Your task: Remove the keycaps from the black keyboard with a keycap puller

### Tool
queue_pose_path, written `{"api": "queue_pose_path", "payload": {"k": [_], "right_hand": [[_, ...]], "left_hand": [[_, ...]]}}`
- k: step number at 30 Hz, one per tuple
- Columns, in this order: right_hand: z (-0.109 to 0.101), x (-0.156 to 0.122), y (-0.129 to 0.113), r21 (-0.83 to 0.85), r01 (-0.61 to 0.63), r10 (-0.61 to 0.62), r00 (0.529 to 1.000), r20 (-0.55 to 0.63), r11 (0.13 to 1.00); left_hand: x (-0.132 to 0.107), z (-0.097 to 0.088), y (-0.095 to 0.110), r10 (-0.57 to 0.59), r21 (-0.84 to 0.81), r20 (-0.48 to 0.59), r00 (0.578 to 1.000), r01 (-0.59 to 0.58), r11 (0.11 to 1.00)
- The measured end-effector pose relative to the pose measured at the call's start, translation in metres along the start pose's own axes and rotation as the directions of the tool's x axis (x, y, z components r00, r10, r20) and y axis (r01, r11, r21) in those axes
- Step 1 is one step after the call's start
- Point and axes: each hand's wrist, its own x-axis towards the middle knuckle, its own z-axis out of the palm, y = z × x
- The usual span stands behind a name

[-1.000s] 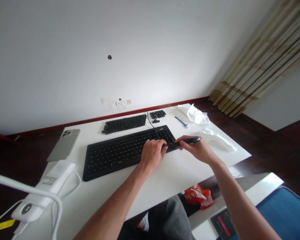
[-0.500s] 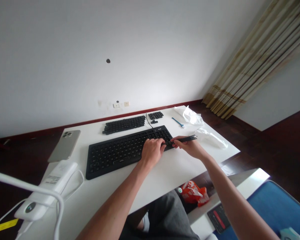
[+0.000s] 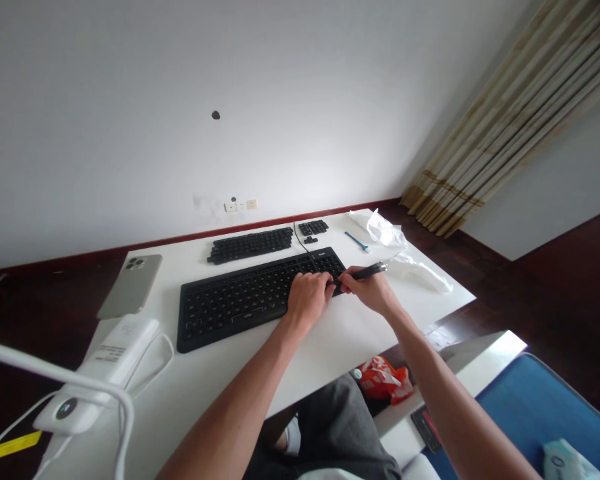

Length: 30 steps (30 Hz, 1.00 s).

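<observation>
The left hand (image 3: 307,300) lies flat on the right part of the black keyboard (image 3: 240,300), fingers spread and pressing it down, holding nothing. The right hand (image 3: 370,290) is closed around a dark, thin tool (image 3: 365,272), like a pen, and its tip touches the keyboard near the right end, just beside the left fingers. The keyboard sits in the middle of the white table (image 3: 330,340), a little turned, and its cable runs to the far edge.

Behind it, along the far edge, a long group of loose black keys (image 3: 250,245) is laid out in rows, and a smaller group (image 3: 313,228) lies to its right. So it seems that most keycaps are already off and the base is now being worked on with the tool; I judge the work at the right end is not finished, and the keys are not yet put back.

Near the far right corner there are a small blue brush (image 3: 356,241) and crumpled white plastic (image 3: 387,232). A phone (image 3: 130,285) lies face down at the left edge.
</observation>
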Motion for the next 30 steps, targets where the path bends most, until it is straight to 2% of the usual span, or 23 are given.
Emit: {"api": "queue_pose_path", "payload": {"k": [7, 14, 17, 21, 25, 28, 30], "right_hand": [[-0.011, 0.029, -0.007, 0.079, -0.195, 0.183, 0.974, 0.136, 0.978], [-0.005, 0.047, -0.01, 0.218, -0.353, 0.308, 0.927, 0.215, 0.91], [-0.007, 0.042, -0.004, 0.243, -0.33, 0.274, 0.932, 0.238, 0.912], [-0.011, 0.034, 0.004, 0.283, -0.247, 0.192, 0.959, 0.209, 0.927], [-0.011, 0.035, 0.002, 0.312, -0.281, 0.226, 0.953, 0.2, 0.908], [-0.012, 0.036, -0.005, 0.205, -0.27, 0.235, 0.955, 0.18, 0.941], [-0.012, 0.033, -0.011, 0.076, -0.214, 0.2, 0.967, 0.156, 0.974]], "left_hand": [[0.0, 0.0, 0.0, -0.002, -0.016, 0.001, 1.0, 0.002, 1.0], [0.0, 0.0, 0.0, -0.024, -0.038, 0.014, 1.0, 0.025, 0.999], [0.0, 0.0, -0.001, -0.022, -0.038, 0.016, 1.0, 0.023, 0.999], [0.0, 0.0, -0.002, -0.013, -0.03, 0.014, 1.0, 0.014, 0.999], [0.0, 0.0, -0.002, -0.013, -0.023, 0.012, 1.0, 0.013, 1.0], [0.0, 0.001, -0.001, -0.01, -0.018, 0.009, 1.0, 0.01, 1.0], [0.0, 0.001, -0.001, -0.013, -0.016, 0.013, 1.0, 0.013, 1.0]]}}
